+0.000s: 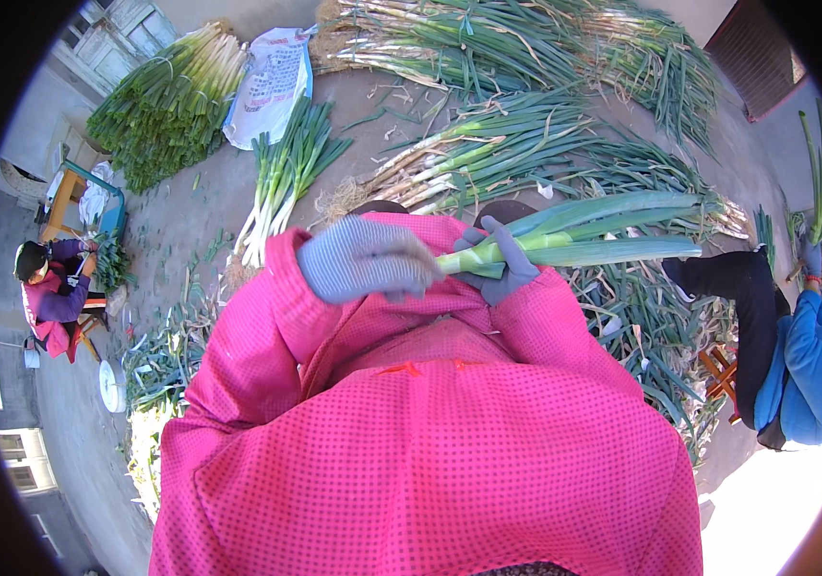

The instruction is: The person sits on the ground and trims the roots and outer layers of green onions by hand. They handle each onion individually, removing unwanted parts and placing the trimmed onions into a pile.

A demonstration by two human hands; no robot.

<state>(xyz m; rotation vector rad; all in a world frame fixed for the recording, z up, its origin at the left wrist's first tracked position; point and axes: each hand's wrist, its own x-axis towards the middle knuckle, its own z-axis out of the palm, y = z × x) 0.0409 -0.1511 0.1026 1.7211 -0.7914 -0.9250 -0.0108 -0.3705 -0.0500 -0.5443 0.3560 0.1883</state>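
Note:
My right hand [503, 263], in a grey glove, is shut on the stalk of a large green onion [569, 234]. Its broad green leaves reach out to the right. Over the stalk's pale lower end is my left hand [371, 261], in a striped grey glove and blurred. It covers that end, and its grip is hidden. Just beyond my left hand lies a small bunch of trimmed green onions [277, 187] with white stalks. A pile of untrimmed green onions [447, 162] with dry outer leaves and roots lies beyond my knees.
Larger untrimmed bundles [454, 43] lie at the back. A printed white sack [270, 86] lies beside a big stack of trimmed onions [166, 101]. Stripped leaves [627, 324] cover the ground at right. One seated person [58, 295] works at far left, another [807, 360] at right.

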